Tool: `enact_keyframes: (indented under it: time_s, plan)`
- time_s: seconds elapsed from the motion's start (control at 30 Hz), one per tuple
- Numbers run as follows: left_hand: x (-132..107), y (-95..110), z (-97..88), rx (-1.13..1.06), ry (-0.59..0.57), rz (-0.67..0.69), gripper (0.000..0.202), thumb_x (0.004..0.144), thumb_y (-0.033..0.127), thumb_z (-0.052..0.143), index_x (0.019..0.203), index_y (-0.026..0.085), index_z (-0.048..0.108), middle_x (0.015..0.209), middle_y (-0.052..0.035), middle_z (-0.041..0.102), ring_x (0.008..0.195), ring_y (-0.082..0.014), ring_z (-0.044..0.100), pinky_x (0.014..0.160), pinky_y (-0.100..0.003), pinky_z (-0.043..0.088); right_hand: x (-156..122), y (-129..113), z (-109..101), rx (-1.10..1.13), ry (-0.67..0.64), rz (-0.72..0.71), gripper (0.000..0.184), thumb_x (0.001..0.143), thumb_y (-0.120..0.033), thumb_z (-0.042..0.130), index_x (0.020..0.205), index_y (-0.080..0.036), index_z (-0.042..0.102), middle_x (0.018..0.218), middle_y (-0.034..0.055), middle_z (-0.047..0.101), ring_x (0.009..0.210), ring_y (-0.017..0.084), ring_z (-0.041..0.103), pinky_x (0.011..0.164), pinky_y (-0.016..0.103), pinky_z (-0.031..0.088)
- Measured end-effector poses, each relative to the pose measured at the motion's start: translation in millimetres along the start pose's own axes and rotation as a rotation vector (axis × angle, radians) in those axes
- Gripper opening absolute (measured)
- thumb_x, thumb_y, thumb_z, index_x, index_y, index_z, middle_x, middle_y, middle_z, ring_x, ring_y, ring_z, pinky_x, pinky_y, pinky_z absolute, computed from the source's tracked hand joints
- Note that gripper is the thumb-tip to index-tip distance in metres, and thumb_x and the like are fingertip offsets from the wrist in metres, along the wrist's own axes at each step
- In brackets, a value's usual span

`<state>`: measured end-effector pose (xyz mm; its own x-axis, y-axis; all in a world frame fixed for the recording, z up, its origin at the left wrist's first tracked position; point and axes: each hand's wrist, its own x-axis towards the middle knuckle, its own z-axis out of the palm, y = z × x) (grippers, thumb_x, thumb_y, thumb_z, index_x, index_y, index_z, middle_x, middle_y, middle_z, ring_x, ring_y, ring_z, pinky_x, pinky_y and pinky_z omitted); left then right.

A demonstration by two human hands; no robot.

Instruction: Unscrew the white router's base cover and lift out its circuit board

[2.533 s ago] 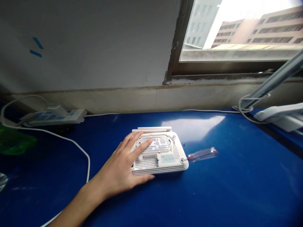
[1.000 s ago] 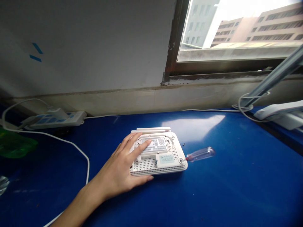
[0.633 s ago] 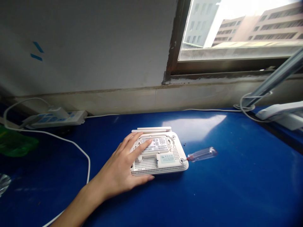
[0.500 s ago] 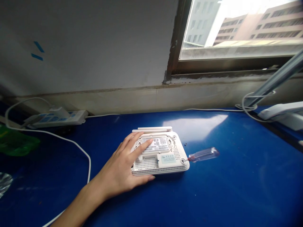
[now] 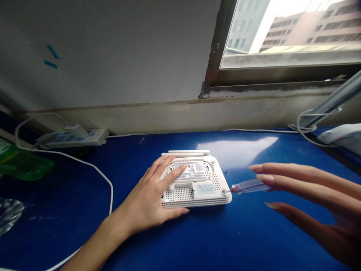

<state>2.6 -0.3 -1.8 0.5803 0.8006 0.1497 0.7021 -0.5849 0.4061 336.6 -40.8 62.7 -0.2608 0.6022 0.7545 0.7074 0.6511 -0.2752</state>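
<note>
A blue table (image 5: 70, 195) runs along a grey wall (image 5: 113, 49) beneath one window (image 5: 290, 34), with a pale multi-storey building outside. One white Wi-Fi router (image 5: 204, 188) lies upside down mid-table, well short of the wall, with open blue surface in front of it and to its right. Two flat white antennas (image 5: 186, 153) lie folded along its far edge.

A person's two bare hands work at the table. The left hand (image 5: 146, 199) rests on the router's left half, fingers spread on the underside and thumb reaching along the near edge, pressing flat in a released grip rather than a clench. The right hand (image 5: 318, 203) hovers open above the table, right of the router, grasping nothing, its fingers level with one clear-handled screwdriver (image 5: 249, 186). The screwdriver lies on the table, its red-marked shaft pointing at the router's near right corner; whether its tip touches there cannot be told. Nothing stands between the right hand and the handle.

Farther left sit one white power strip (image 5: 76, 137) with a plug in it, a white cable (image 5: 97, 169) curving beside the left forearm, a green plastic bag (image 5: 24, 163) and a crumpled clear wrapper (image 5: 9, 214). At right, a metal lamp arm (image 5: 335, 99) and a white lamp head (image 5: 341, 134) stand clear of the router. Two blue tape marks (image 5: 50, 62) show on the wall.
</note>
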Motion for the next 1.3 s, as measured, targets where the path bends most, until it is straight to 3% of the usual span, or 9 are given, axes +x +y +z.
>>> enact_keyframes:
  time_s: [0.17,0.3,0.43,0.57,0.77,0.97,1.1,1.2,1.3]
  plan:
    - [0.0,0.5,-1.1,0.001,-0.004,0.001,0.098,0.083,0.056,0.085,0.166,0.037,0.035,0.174,-0.0095,0.029,0.161,-0.0381,0.024,0.128,-0.062,0.032,13.3,0.7,10.0,0.000,-0.009,-0.005,0.028,0.088,-0.047,0.082,0.110,-0.030,0.083,0.094,0.0080,0.080,0.083,0.027,0.078,0.070,0.038,0.065]
    - [0.2,0.9,-1.3,-0.005,0.002,0.001,0.098,0.083,0.057,0.086,0.165,0.035,0.037,0.174,-0.0106,0.031,0.161,-0.0391,0.025,0.128,-0.062,0.033,21.6,10.2,17.4,0.024,-0.053,-0.078,0.018,0.086,-0.031,0.086,0.104,-0.030,0.082,0.090,0.0036,0.076,0.073,0.020,0.073,0.062,0.032,0.061]
    - [0.2,0.9,-1.5,-0.005,0.004,0.004,0.099,0.081,0.057,0.086,0.165,0.034,0.039,0.173,-0.0110,0.031,0.160,-0.0390,0.026,0.128,-0.062,0.033,17.8,15.8,29.5,-0.023,-0.002,-0.193,0.043,0.088,-0.016,0.083,0.128,-0.029,0.077,0.110,0.0051,0.080,0.086,0.022,0.077,0.079,0.035,0.062]
    - [-0.2,1.2,-2.0,-0.005,0.003,0.003,0.098,0.082,0.057,0.086,0.165,0.035,0.039,0.174,-0.0107,0.031,0.160,-0.0385,0.026,0.129,-0.061,0.032,7.3,9.5,41.4,0.074,0.013,-0.112,0.061,0.091,-0.002,0.072,0.145,-0.030,0.067,0.124,0.0046,0.080,0.100,0.027,0.079,0.088,0.040,0.062]
    - [-0.5,1.7,-2.2,-0.013,0.007,-0.001,0.099,0.081,0.056,0.087,0.165,0.036,0.038,0.174,-0.0100,0.030,0.160,-0.0386,0.026,0.129,-0.061,0.033,-1.1,8.2,47.0,0.222,0.118,-0.008,0.055,0.081,-0.006,0.085,0.128,-0.034,0.079,0.098,0.0027,0.075,0.078,0.021,0.070,0.063,0.037,0.057]
    - [0.3,0.9,-2.3,-0.002,0.012,0.002,0.098,0.081,0.054,0.087,0.165,0.035,0.039,0.174,-0.0101,0.031,0.160,-0.0391,0.027,0.128,-0.061,0.033,-3.5,5.5,47.8,0.267,0.004,-0.082,0.062,0.092,0.002,0.063,0.148,-0.024,0.065,0.125,0.0106,0.077,0.110,0.030,0.073,0.084,0.045,0.062]
    - [0.6,1.2,-1.9,0.009,0.011,0.017,0.098,0.083,0.054,0.086,0.165,0.035,0.038,0.173,-0.0102,0.032,0.159,-0.0394,0.028,0.128,-0.061,0.033,-1.9,-1.8,48.3,0.319,0.024,-0.078,0.056,0.085,0.003,0.074,0.133,-0.025,0.074,0.101,0.0062,0.079,0.092,0.025,0.073,0.072,0.040,0.060]
    - [0.4,1.7,-1.3,0.028,0.008,0.019,0.096,0.085,0.053,0.085,0.166,0.035,0.036,0.173,-0.0101,0.031,0.160,-0.0386,0.027,0.128,-0.061,0.033,-1.6,-2.2,49.6,0.314,0.054,-0.065,0.042,0.083,-0.003,0.081,0.118,-0.027,0.080,0.085,0.0031,0.069,0.079,0.021,0.065,0.068,0.037,0.057]
    - [0.1,1.4,-1.2,0.034,0.010,0.021,0.095,0.086,0.053,0.084,0.166,0.036,0.036,0.173,-0.0098,0.031,0.160,-0.0391,0.026,0.128,-0.063,0.033,-2.7,0.3,50.5,0.291,0.051,-0.063,0.044,0.087,-0.007,0.078,0.125,-0.028,0.078,0.094,0.0057,0.069,0.088,0.023,0.066,0.074,0.038,0.058]
